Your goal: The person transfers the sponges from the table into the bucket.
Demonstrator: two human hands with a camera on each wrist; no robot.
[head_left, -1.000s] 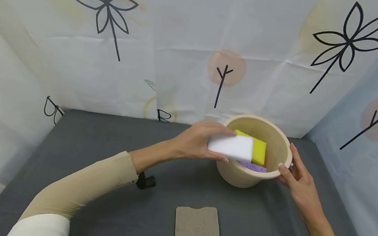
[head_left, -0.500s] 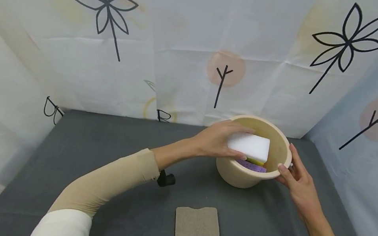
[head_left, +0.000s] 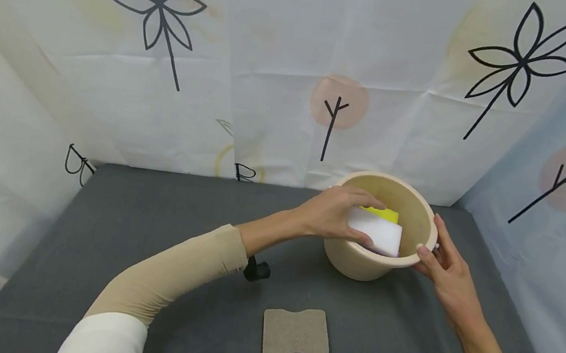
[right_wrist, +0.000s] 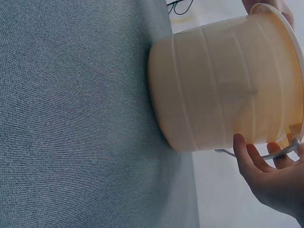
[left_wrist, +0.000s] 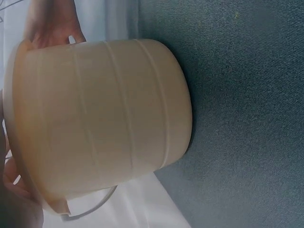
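Note:
A cream bucket stands at the back right of the table in the head view. My left hand reaches over its rim and holds a white sponge inside, thumb in front and fingers behind. Behind the white sponge shows the top of a yellow sponge. A purple sponge beneath is almost wholly covered. On the bucket's right side my right hand grips the rim, thumb on the edge and fingers against the outer wall. The right wrist view shows those fingers beside the wire handle; both wrist views hide the bucket's contents.
A flat brown-grey board with notched long edges lies on the dark grey table in front of the bucket. A white printed curtain hangs close behind the bucket. Black wrist-camera parts stick out below the left forearm.
My left hand has moved right and down into the bucket with the white sponge, which now sits lower, in front of the yellow one and over the purple. The right hand and bucket stay put.

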